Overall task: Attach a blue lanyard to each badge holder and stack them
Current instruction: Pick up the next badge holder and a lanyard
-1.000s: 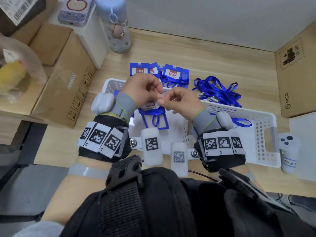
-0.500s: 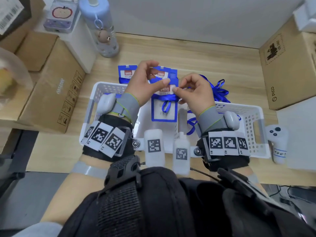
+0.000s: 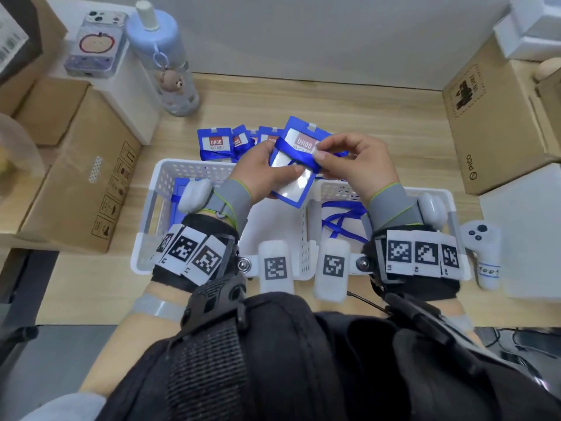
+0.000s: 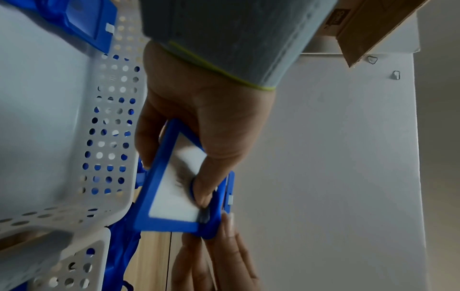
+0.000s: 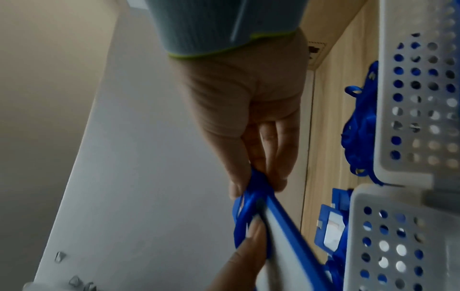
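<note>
A blue-framed badge holder [image 3: 296, 165] hangs tilted in the air above the far rim of the white basket [image 3: 194, 173]. My left hand [image 3: 267, 171] grips it, thumb on the clear face [image 4: 179, 189]. A blue lanyard [image 3: 299, 154] is wrapped across the holder. My right hand [image 3: 343, 161] pinches that lanyard at the holder's right edge [image 5: 256, 185]. Several finished badge holders [image 3: 214, 142] with lanyards lie in a row on the table beyond the basket. Loose blue lanyards [image 3: 343, 217] lie in the basket's right compartment, and a blue holder [image 3: 176, 196] sits in the left one.
Cardboard boxes [image 3: 82, 168] stand at the left, another box [image 3: 491, 117] at the right. A pale blue bottle [image 3: 165, 59] and a phone [image 3: 97, 44] are at the back left. A white controller [image 3: 482, 253] lies right of the basket.
Both hands have carried the badge holder up and away from the basket toward the row of finished ones. The lanyard, hanging as a loop before, now lies wrapped across the holder.
</note>
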{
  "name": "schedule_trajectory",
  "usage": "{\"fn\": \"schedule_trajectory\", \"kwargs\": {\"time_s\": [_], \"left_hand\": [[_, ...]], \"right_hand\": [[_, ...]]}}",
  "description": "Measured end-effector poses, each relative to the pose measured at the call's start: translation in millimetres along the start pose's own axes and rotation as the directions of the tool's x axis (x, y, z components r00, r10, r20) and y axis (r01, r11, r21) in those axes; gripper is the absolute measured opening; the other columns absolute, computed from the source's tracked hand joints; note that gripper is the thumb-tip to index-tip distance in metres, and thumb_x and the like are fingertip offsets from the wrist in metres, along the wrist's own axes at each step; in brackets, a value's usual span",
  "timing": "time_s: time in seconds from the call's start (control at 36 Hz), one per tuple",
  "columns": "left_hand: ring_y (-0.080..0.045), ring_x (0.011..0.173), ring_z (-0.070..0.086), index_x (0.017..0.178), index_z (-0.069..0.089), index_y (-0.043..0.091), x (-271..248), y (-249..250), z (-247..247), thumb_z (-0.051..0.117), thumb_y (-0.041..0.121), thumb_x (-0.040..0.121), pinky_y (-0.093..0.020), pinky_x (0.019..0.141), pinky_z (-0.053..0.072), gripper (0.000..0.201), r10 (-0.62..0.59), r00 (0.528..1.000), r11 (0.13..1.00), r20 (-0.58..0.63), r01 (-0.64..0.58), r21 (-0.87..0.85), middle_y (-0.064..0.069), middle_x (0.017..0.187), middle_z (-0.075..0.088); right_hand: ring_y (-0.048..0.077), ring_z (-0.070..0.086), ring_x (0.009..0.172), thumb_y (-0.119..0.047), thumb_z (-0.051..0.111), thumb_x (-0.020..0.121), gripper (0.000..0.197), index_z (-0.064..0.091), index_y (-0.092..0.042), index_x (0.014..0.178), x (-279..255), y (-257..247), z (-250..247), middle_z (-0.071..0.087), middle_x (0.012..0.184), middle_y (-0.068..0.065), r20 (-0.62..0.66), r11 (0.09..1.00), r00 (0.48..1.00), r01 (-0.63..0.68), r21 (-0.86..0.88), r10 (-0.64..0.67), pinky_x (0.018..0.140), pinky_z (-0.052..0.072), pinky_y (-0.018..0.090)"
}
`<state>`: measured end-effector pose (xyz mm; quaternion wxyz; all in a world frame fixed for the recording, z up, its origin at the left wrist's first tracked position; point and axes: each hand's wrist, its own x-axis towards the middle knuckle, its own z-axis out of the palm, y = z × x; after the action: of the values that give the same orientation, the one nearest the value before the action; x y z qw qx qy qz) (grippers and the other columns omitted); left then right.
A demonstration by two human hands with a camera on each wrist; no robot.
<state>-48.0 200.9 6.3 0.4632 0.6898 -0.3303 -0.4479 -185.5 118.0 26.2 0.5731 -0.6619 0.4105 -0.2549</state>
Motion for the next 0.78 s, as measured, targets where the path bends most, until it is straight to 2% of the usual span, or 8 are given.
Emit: {"fn": "schedule_trajectory", "kwargs": {"time_s": [0.11,0.19,0.31,0.47,0.56,0.61,0.69,0.78], "left_hand": [[-0.016,0.082,0.061,0.101,0.063,0.019,5,3,1,0.069,0.029,0.076,-0.025,0.066,0.049,0.027,0.052,0.994,0.994,-0.099,-0.042,0.099,0.001,0.090,0.065],[-0.013,0.072,0.055,0.079,0.057,0.024,9,5,0,0.064,0.032,0.082,-0.024,0.059,0.041,0.011,0.087,0.984,0.971,-0.158,-0.048,0.236,0.008,0.073,0.057],[-0.010,0.060,0.049,0.061,0.047,0.026,9,4,-1,0.063,0.038,0.084,-0.021,0.051,0.038,0.030,0.118,0.971,0.957,-0.208,-0.055,0.286,0.010,0.063,0.052],[-0.012,0.046,0.044,0.064,0.039,0.017,11,1,1,0.045,0.030,0.096,-0.020,0.036,0.035,0.035,0.007,0.975,0.995,-0.222,0.016,0.103,-0.001,0.055,0.044],[0.001,0.035,0.043,0.063,0.041,0.018,7,-1,1,0.040,0.023,0.099,-0.015,0.040,0.036,0.036,0.006,0.991,1.000,-0.135,-0.002,0.027,0.008,0.041,0.049],[0.007,0.043,0.049,0.068,0.051,0.019,5,-2,-2,0.045,0.021,0.097,-0.011,0.048,0.040,0.030,0.034,0.999,0.999,-0.025,-0.033,0.042,0.014,0.049,0.057],[-0.004,0.062,0.056,0.081,0.061,0.005,5,-5,-7,0.060,0.028,0.088,-0.022,0.064,0.046,0.024,0.026,0.996,0.988,0.090,-0.039,0.147,0.001,0.073,0.062],[-0.010,0.063,0.052,0.068,0.052,0.017,4,-7,-12,0.061,0.023,0.088,-0.026,0.065,0.044,0.023,0.010,0.997,0.972,0.072,-0.026,0.235,0.005,0.066,0.056]], "right_hand": [[0.015,0.057,0.058,-0.004,0.074,0.073,0.022,0.062,-0.023,0.074,3,-1,-1,0.059,0.070,0.000,0.043,0.991,0.999,0.003,-0.131,0.003,0.065,0.053,0.025],[0.016,0.056,0.057,-0.003,0.074,0.072,0.026,0.059,-0.024,0.068,4,-1,0,0.059,0.062,-0.001,0.048,0.990,0.999,0.004,-0.138,0.002,0.067,0.053,0.028],[0.009,0.059,0.053,0.000,0.072,0.074,0.028,0.056,-0.020,0.064,4,1,3,0.060,0.047,-0.010,0.050,0.995,0.999,0.024,-0.094,-0.019,0.062,0.052,0.025],[0.003,0.063,0.054,0.004,0.050,0.089,0.027,0.043,-0.017,0.073,5,2,11,0.058,0.072,0.001,-0.016,0.991,0.999,0.052,0.121,-0.051,0.056,0.050,0.022],[0.006,0.064,0.056,-0.002,0.042,0.094,0.021,0.039,-0.014,0.078,6,3,10,0.065,0.085,0.003,-0.075,0.960,0.996,0.067,0.272,-0.049,0.052,0.050,0.017],[0.007,0.064,0.056,-0.005,0.038,0.097,0.016,0.040,-0.013,0.083,9,4,7,0.066,0.087,0.005,-0.110,0.920,0.993,0.091,0.381,-0.052,0.050,0.049,0.016],[0.009,0.065,0.059,-0.007,0.035,0.099,0.013,0.043,-0.012,0.090,13,0,2,0.068,0.081,0.004,-0.155,0.859,0.987,0.119,0.499,-0.046,0.052,0.049,0.016],[0.010,0.064,0.059,-0.007,0.034,0.099,0.013,0.042,-0.013,0.090,15,-5,-1,0.070,0.071,0.002,-0.179,0.824,0.982,0.154,0.546,-0.065,0.054,0.050,0.017]]}}
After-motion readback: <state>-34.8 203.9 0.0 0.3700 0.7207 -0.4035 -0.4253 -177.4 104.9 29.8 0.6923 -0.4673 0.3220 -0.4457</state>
